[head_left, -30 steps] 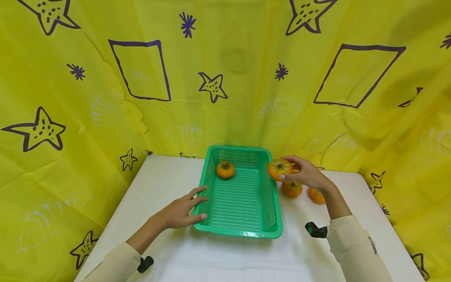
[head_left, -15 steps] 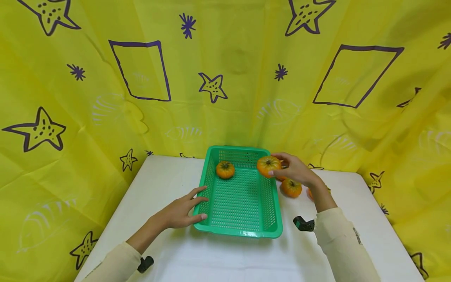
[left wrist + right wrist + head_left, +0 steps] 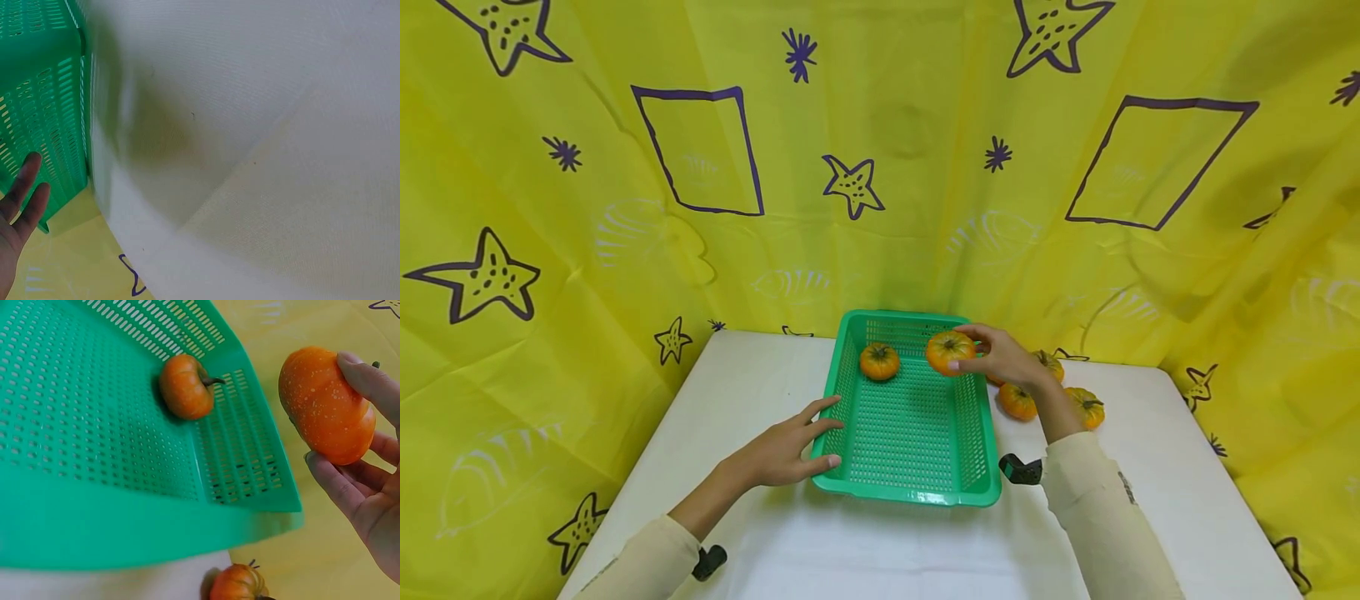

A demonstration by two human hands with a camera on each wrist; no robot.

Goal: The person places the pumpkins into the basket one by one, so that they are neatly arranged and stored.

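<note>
A small orange pumpkin (image 3: 951, 352) is gripped between the thumb and fingers of my right hand (image 3: 1000, 358), above the right back part of a green plastic basket (image 3: 914, 498). The right wrist view shows the held pumpkin (image 3: 325, 406) from its side, clear of the basket's rim. A second small pumpkin (image 3: 880, 362) lies on the basket floor near its back left corner. My left hand (image 3: 786, 450) is spread at the basket's left side, its fingertips at the rim. In the left wrist view two fingers (image 3: 31, 206) stand straight beside the slotted wall (image 3: 47, 125).
Several more pumpkins (image 3: 1017, 402) sit on the white table (image 3: 760, 375) just right of the basket, partly hidden behind the right arm. A yellow patterned curtain (image 3: 910, 242) closes off the back and both sides.
My right hand has carried its pumpkin leftward, from the basket's right edge to over its inside. More of the pumpkins on the right have come into view. The left hand keeps its place.
</note>
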